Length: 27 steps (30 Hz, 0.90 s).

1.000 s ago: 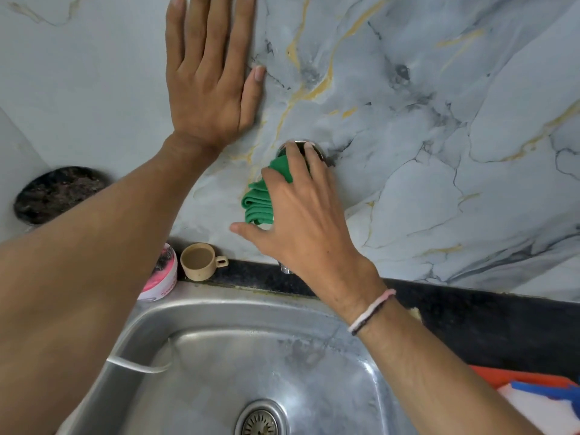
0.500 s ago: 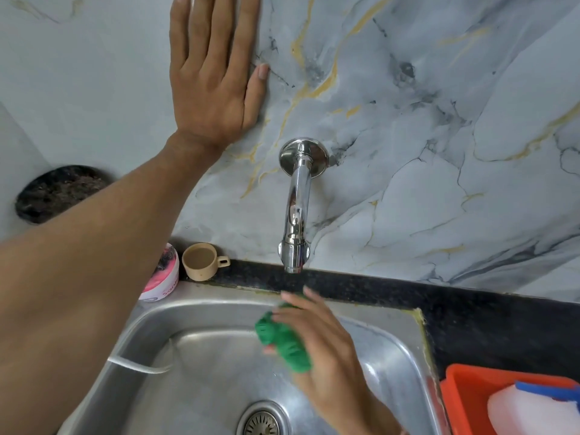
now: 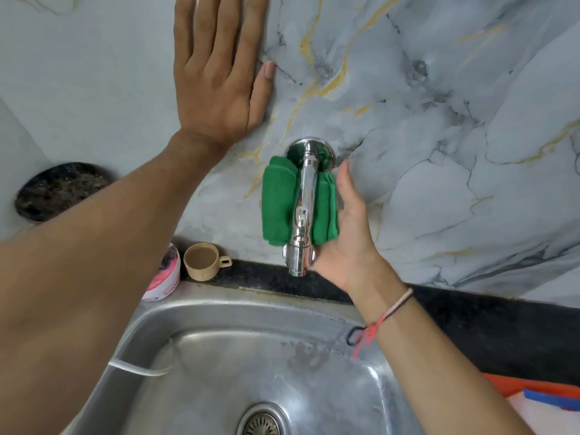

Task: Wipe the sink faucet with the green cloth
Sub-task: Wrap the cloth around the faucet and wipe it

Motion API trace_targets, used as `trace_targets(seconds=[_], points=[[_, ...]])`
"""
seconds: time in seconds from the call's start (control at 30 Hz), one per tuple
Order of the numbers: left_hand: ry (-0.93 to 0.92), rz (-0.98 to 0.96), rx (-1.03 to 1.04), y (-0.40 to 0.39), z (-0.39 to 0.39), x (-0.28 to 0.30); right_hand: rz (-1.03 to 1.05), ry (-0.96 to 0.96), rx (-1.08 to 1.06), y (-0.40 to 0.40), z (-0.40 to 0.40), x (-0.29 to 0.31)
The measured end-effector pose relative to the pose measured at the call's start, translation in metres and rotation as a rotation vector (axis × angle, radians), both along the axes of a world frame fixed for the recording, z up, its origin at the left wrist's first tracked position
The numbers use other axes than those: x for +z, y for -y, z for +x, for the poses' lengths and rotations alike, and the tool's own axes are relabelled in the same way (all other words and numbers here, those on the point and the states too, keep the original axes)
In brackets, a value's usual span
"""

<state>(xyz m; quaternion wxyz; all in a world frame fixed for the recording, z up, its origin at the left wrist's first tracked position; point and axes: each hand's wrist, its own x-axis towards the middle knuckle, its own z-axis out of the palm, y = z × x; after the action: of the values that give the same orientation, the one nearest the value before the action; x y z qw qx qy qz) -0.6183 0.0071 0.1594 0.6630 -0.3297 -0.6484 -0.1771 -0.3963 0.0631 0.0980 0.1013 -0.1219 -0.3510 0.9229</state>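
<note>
A chrome faucet juts from the marbled wall above the steel sink. The folded green cloth is wrapped under the spout, showing on both sides of it. My right hand cups the cloth from beneath, palm up, fingers hidden behind cloth and spout. A thread bracelet circles that wrist. My left hand lies flat on the wall, fingers spread, above and left of the faucet, holding nothing.
A small tan cup and a pink-labelled tub stand on the black ledge left of the spout. A dark round hole is in the wall at left. An orange bin sits at lower right. The drain lies below.
My right hand dropped with the cloth into the sink, then rose again and now holds it under the spout from below. The left hand stayed flat on the wall.
</note>
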Motion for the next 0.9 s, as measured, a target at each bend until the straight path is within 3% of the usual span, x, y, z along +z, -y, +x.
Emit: trace_targets(seconds=[0.27, 0.37, 0.47, 0.57, 0.6, 0.7, 0.77, 0.9], points=[[0.001, 0.016, -0.035, 0.0, -0.003, -0.001, 0.241, 0.144, -0.117, 0.025, 0.047, -0.041], [-0.003, 0.016, -0.051, -0.001, -0.001, 0.0, 0.425, 0.22, -0.242, 0.024, 0.079, -0.046], [0.013, 0.0, -0.035, 0.0, 0.001, 0.0, 0.766, 0.301, -0.562, 0.027, 0.094, -0.024], [0.018, -0.004, -0.016, 0.001, 0.003, 0.001, 1.235, 0.176, -0.792, 0.028, 0.079, 0.018], [0.019, -0.006, -0.011, 0.001, 0.004, 0.001, 1.442, 0.177, -0.76, 0.031, 0.07, 0.029], [0.039, -0.014, -0.009, 0.001, 0.005, 0.002, 2.037, 0.422, -0.388, 0.049, 0.046, 0.039], [0.051, -0.016, -0.007, 0.003, 0.006, 0.003, 2.073, 0.481, -0.341, 0.057, 0.041, 0.042], [0.034, -0.032, -0.008, 0.003, 0.01, 0.005, 2.019, 0.557, -0.444, 0.054, 0.019, 0.053]])
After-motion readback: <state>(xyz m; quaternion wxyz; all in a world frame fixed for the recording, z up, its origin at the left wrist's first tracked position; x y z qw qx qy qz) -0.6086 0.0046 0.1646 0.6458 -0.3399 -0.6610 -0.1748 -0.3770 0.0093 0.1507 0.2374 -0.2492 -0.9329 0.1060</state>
